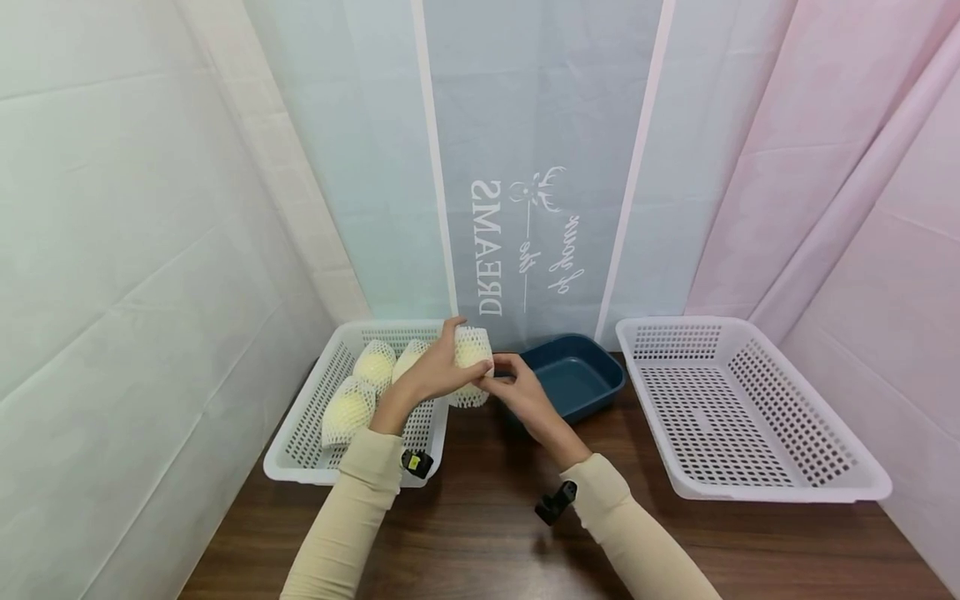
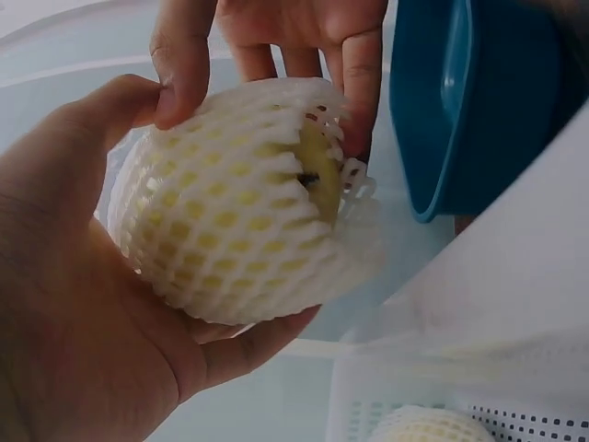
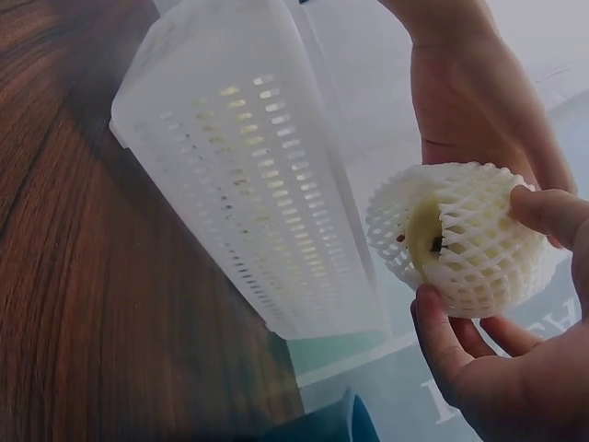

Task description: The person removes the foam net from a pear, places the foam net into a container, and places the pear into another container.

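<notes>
Both hands hold one pale yellow fruit in a white foam net [image 1: 471, 343], raised between the left basket and the blue basin. My left hand [image 1: 437, 369] grips it around the side, thumb on the netting and fingers beneath in the left wrist view. With thumb and fingertips, my right hand [image 3: 529, 378] holds the net near its open end. A dark stem on the fruit [image 2: 317, 180] shows through that opening. Several more netted fruits [image 1: 349, 411] lie in the white left basket [image 1: 300, 471], partly hidden by the left hand and forearm.
A dark blue basin [image 1: 573, 379] stands just behind the right hand. On the right is a white perforated basket [image 1: 750, 492]. Both stand on a dark wooden table [image 1: 480, 533], with a printed curtain [image 1: 540, 125] behind and white sheets at the sides.
</notes>
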Motion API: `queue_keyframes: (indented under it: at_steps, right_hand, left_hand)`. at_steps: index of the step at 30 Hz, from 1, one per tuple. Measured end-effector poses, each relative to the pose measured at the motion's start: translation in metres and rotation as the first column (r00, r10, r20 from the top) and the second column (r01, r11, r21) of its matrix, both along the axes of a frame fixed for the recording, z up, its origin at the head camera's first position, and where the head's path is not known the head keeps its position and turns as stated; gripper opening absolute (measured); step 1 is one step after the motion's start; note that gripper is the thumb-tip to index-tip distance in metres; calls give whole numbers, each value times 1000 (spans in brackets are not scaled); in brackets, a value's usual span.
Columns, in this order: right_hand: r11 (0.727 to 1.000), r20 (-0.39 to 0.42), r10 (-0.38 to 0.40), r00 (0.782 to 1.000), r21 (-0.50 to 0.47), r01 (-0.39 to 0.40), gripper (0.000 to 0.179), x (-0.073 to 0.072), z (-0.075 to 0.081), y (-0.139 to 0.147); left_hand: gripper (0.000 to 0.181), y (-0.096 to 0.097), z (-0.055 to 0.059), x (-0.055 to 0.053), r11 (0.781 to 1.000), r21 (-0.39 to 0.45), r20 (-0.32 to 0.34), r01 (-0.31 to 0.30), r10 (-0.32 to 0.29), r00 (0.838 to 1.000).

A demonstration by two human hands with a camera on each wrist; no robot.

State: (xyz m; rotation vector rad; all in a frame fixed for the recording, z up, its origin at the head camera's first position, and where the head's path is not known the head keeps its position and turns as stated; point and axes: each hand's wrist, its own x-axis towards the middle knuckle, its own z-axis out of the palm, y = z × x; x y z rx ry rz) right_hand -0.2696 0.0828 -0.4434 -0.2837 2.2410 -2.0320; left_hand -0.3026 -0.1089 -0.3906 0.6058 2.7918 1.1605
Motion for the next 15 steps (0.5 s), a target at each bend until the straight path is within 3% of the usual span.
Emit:
queue_keyframes:
  at_steps: [15]
  right_hand:
    - [998, 8, -31, 999, 53, 30, 71, -1, 4, 19]
  left_hand:
    - [86, 9, -3, 5, 998, 59, 13, 26, -27, 1000]
